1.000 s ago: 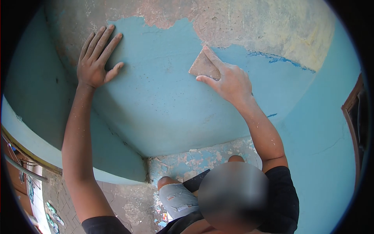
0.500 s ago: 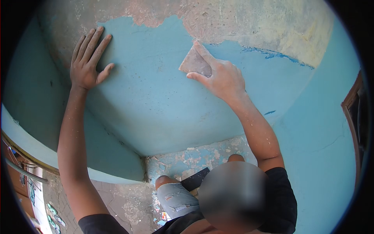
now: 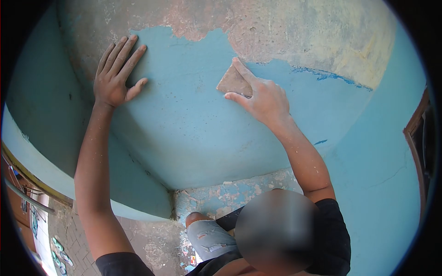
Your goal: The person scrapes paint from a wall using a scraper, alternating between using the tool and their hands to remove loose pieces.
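My left hand point(image 3: 113, 78) lies flat against the blue painted wall point(image 3: 184, 106), fingers spread and dusty, with the fingertips close to the ragged paint edge. Between the thumb and fingers of my right hand point(image 3: 267, 99) is a flat, dusty scraper plate point(image 3: 234, 83) with a wide straight edge, laid against the blue paint. The index finger stretches along its top side, and the palm hides the plate's rear end. Just above the plate, the paint gives way to bare, patchy plaster point(image 3: 285, 32). A darker blue strip point(image 3: 329, 75) borders the plaster to the right.
Paint flakes litter the ledge point(image 3: 235, 188) at the wall's foot. A low curved blue wall point(image 3: 50, 170) stands at the left, with sandals point(image 3: 59, 255) on the paving beyond it. A brown-framed opening point(image 3: 414, 129) is at the far right. My knee point(image 3: 197, 218) is below.
The view has shifted, so the wall appears farther right and lower. Relative to the paint edge, the right hand and scraper have slid slightly left. The left hand stays on the wall.
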